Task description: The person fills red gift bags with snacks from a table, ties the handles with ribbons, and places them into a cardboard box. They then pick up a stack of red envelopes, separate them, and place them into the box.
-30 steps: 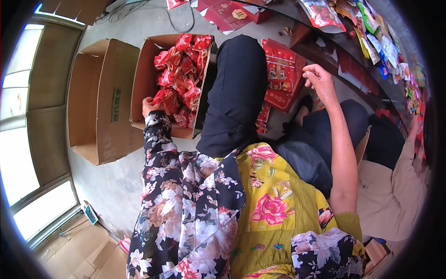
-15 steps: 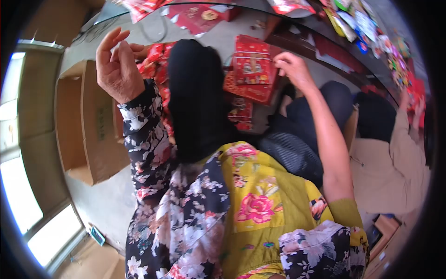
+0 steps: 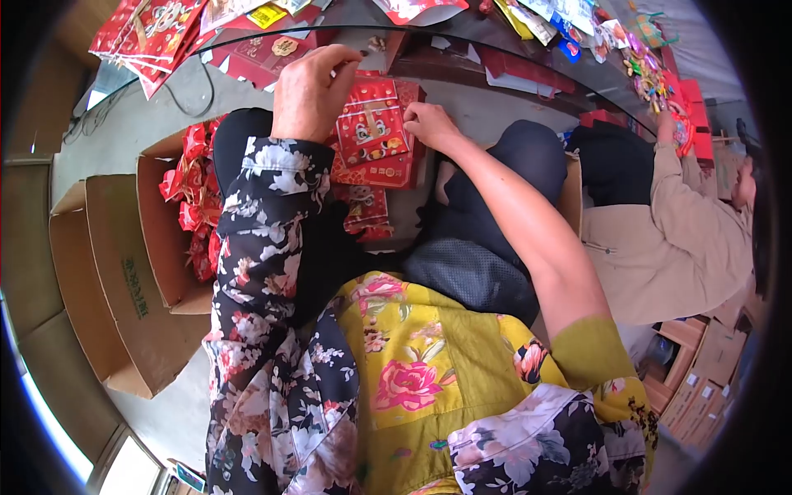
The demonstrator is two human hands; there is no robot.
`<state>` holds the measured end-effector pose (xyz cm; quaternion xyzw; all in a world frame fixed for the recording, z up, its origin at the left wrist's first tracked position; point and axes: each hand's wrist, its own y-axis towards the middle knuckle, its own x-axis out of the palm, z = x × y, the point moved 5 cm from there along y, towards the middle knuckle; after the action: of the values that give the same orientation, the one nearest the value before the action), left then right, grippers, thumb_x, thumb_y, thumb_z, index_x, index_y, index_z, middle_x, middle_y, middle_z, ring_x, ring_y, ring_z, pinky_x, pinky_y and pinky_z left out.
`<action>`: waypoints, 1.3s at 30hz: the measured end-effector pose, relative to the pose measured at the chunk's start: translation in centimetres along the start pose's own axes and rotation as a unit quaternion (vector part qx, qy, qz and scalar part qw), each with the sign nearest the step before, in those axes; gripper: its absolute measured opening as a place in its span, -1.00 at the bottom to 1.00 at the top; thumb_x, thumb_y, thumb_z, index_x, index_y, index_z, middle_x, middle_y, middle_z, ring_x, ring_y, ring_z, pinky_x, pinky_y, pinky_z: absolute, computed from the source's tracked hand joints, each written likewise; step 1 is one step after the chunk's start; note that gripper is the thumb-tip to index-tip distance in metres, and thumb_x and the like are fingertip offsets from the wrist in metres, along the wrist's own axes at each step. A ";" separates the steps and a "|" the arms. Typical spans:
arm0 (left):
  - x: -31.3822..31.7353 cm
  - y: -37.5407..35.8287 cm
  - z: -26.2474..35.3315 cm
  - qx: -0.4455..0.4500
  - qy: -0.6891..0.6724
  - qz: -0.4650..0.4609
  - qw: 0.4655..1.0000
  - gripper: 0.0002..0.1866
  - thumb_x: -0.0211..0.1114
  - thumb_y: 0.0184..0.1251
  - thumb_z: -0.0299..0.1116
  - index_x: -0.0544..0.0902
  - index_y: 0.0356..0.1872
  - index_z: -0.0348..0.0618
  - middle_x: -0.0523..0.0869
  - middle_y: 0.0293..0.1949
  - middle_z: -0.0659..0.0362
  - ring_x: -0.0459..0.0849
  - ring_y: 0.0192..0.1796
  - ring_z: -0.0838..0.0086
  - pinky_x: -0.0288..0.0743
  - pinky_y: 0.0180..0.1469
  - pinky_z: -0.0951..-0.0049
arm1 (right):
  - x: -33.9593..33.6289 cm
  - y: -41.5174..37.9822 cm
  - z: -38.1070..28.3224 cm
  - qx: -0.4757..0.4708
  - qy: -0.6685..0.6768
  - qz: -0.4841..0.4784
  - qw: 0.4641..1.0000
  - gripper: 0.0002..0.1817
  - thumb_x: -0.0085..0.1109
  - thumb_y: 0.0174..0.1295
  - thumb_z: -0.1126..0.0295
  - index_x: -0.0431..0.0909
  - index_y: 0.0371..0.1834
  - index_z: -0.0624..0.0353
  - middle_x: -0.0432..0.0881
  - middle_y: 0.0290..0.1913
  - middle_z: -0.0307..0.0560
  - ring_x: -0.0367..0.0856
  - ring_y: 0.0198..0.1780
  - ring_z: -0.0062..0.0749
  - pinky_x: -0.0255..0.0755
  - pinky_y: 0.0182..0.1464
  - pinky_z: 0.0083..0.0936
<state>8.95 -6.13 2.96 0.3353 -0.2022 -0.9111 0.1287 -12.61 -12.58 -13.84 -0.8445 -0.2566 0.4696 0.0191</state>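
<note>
From my remote view, the red bag (image 3: 381,139) lies between the hands, its long axis pointing away from the body. The right hand (image 3: 431,128) looks nearer; the left hand (image 3: 307,95) is raised. Fingers curl; I can't tell whether either grip is closed.

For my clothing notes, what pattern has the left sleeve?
The left sleeve: black with white and pink flowers, best in the head view.

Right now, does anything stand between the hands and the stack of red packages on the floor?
Nothing visible does. In this view the right hand is at the right edge of the red packages, and the left hand overlaps their left side. Whether either touches them, I cannot tell.
</note>
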 end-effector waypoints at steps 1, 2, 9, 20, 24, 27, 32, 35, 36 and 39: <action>-0.4 0.0 0.4 -0.020 -0.010 0.012 1.000 -0.85 0.31 0.24 -0.47 0.71 -0.18 -0.19 0.73 -0.44 0.10 0.67 -0.49 0.52 0.52 -0.38 0.51 | 0.5 0.9 0.4 -0.013 0.003 0.007 1.000 -0.79 0.29 0.09 0.37 0.60 -0.23 0.18 0.68 -0.27 0.09 0.68 -0.12 -0.07 0.53 -0.08 -0.26; -0.5 0.0 0.5 -0.021 -0.010 0.013 1.000 -0.85 0.31 0.24 -0.47 0.71 -0.18 -0.19 0.73 -0.44 0.10 0.67 -0.49 0.52 0.52 -0.38 0.51 | 1.2 1.5 0.9 -0.014 0.002 0.006 1.000 -0.79 0.29 0.09 0.37 0.60 -0.23 0.18 0.68 -0.27 0.09 0.68 -0.12 -0.07 0.53 -0.08 -0.26; -1.5 0.4 1.9 -0.047 0.018 0.005 0.999 -0.84 0.32 0.23 -0.44 0.72 -0.17 -0.17 0.72 -0.46 0.12 0.66 -0.47 0.53 0.51 -0.35 0.51 | 4.3 1.7 -0.6 -0.095 -0.017 0.007 0.995 -0.57 0.36 -0.01 0.43 0.53 -0.01 0.11 0.53 0.07 0.11 0.57 0.09 0.06 0.49 0.06 -0.16; -0.8 0.6 2.2 -0.037 0.013 -0.026 0.999 -0.84 0.31 0.24 -0.43 0.71 -0.19 -0.21 0.69 -0.48 0.13 0.61 -0.48 0.54 0.49 -0.35 0.52 | 7.5 -0.1 -0.7 -0.143 -0.202 -0.005 0.969 -0.57 0.32 0.01 0.44 0.49 0.01 0.13 0.59 -0.15 0.07 0.58 0.01 -0.01 0.49 0.02 -0.10; -0.6 0.4 1.7 -0.041 0.020 -0.038 0.998 -0.85 0.32 0.23 -0.42 0.71 -0.21 -0.22 0.69 -0.47 0.10 0.61 -0.48 0.52 0.49 -0.35 0.50 | 5.2 -0.1 -1.2 -0.172 -0.124 0.035 0.977 -0.74 0.32 0.01 0.42 0.56 -0.20 0.17 0.61 -0.24 0.07 0.61 -0.08 0.00 0.50 -0.08 -0.16; -0.5 0.2 1.2 -0.038 0.028 -0.038 0.998 -0.84 0.31 0.23 -0.40 0.71 -0.22 -0.22 0.70 -0.45 0.07 0.63 -0.48 0.44 0.50 -0.34 0.45 | 3.6 1.6 -1.4 -0.145 -0.030 -0.017 0.989 -0.81 0.33 0.04 0.39 0.56 -0.33 0.20 0.63 -0.26 0.08 0.64 -0.18 -0.02 0.48 -0.19 -0.23; 0.0 -0.1 0.4 -0.051 0.032 -0.046 0.997 -0.83 0.31 0.21 -0.37 0.71 -0.24 -0.22 0.71 -0.43 0.04 0.66 -0.45 0.34 0.51 -0.31 0.40 | -3.6 -0.2 -5.9 -0.091 0.129 -0.009 0.987 -0.78 0.35 0.05 0.38 0.50 -0.34 0.21 0.66 -0.39 0.01 0.67 -0.29 -0.21 0.49 -0.22 -0.33; 1.2 -0.4 -0.7 -0.089 0.046 -0.073 0.992 -0.79 0.31 0.29 -0.29 0.71 -0.23 -0.24 0.73 -0.41 0.04 0.70 -0.45 0.41 0.52 -0.37 0.43 | -6.8 -2.1 -7.7 -0.110 0.152 0.033 0.982 -0.81 0.30 0.10 0.43 0.48 -0.33 0.24 0.62 -0.43 -0.11 0.61 -0.34 -0.45 0.47 -0.26 -0.43; 1.6 -0.6 -1.4 -0.146 0.041 -0.100 0.983 -0.77 0.31 0.32 -0.26 0.71 -0.23 -0.25 0.73 -0.40 0.05 0.72 -0.45 0.44 0.52 -0.39 0.45 | -7.7 -2.9 -8.3 -0.133 0.180 0.068 0.972 -0.83 0.28 0.14 0.44 0.47 -0.33 0.24 0.59 -0.45 -0.20 0.54 -0.36 -0.60 0.45 -0.29 -0.51; 2.3 -0.8 -2.3 -0.256 -0.075 -0.121 0.956 -0.49 0.19 0.42 0.01 0.53 0.13 -0.24 0.75 -0.29 -0.01 0.76 -0.41 0.41 0.53 -0.41 0.48 | -8.8 -4.9 -8.9 -0.160 0.202 0.133 0.957 -0.85 0.24 0.18 0.50 0.43 -0.33 0.25 0.58 -0.42 -0.24 0.50 -0.32 -0.70 0.43 -0.26 -0.58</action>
<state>8.71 -6.97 -0.28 0.2442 0.0707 -0.9635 0.0839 -11.25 -10.41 -0.59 -0.9401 -0.2050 0.2404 -0.1278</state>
